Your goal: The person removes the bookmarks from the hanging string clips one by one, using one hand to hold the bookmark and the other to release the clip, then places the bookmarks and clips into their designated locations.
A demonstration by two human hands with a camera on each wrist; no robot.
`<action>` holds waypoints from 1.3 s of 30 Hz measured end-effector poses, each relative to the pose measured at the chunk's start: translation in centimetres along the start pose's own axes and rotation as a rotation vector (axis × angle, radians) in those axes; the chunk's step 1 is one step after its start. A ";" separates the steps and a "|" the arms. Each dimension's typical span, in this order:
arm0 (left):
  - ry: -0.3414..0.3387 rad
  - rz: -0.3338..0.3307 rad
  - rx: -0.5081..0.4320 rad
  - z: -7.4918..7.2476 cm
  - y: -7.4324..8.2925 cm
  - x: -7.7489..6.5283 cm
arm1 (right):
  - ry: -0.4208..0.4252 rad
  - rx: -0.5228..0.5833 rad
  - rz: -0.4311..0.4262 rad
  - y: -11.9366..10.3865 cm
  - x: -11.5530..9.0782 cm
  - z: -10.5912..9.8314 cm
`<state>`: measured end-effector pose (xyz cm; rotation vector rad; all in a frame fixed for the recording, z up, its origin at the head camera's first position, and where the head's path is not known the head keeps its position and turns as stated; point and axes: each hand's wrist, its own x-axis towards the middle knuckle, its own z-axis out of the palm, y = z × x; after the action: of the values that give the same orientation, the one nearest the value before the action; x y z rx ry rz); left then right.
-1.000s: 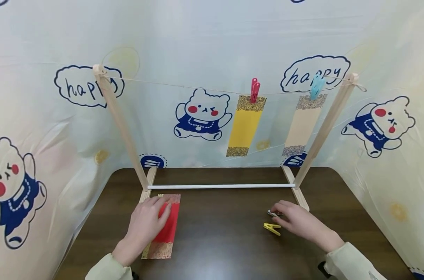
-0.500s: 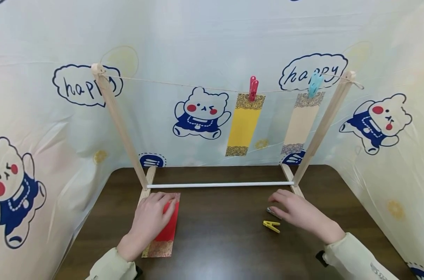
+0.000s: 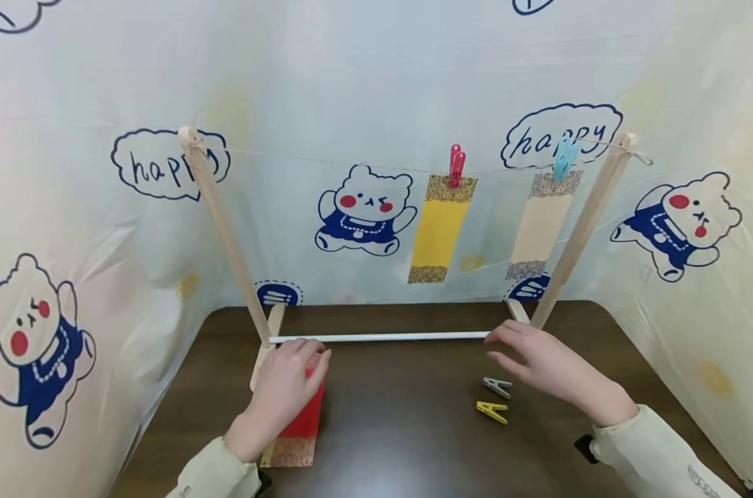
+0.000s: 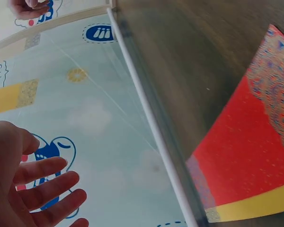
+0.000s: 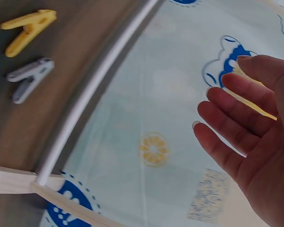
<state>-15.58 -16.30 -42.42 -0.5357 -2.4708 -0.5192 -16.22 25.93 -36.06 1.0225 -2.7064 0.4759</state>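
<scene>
My left hand [image 3: 284, 393] hovers over a red paper strip with patterned ends [image 3: 303, 415], hiding its upper part. In the left wrist view its fingers are spread and hold nothing. The red strip [image 4: 246, 142] lies on the table there with a yellow strip [image 4: 255, 204] showing at its edge. My right hand [image 3: 549, 363] is raised near the right end of the white rod [image 3: 388, 337], its fingers loosely extended in the right wrist view and holding nothing. A grey clothespin [image 3: 497, 387] and a yellow clothespin [image 3: 491, 412] lie on the table beside and below it.
A wooden frame, with a left post [image 3: 227, 238] and a right post [image 3: 584, 232], carries a thin string. A red clothespin [image 3: 456, 166] holds a yellow strip [image 3: 441, 228] on it; a blue clothespin [image 3: 564, 158] holds a beige strip [image 3: 543, 225]. A printed curtain hangs behind.
My right hand has lifted away from the grey clothespin, rising toward the frame's right side and uncovering that clothespin. The left hand has shifted slightly over the red strip. The head view has shifted slightly.
</scene>
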 end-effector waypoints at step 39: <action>-0.045 -0.159 -0.423 0.6 4.5 7.1 | 0.173 -0.049 -0.138 -1.0 6.1 -8.9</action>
<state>-19.19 -10.37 -37.62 -0.5167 -2.4642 -1.1188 -19.33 24.77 -25.76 1.0921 -2.4650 0.4486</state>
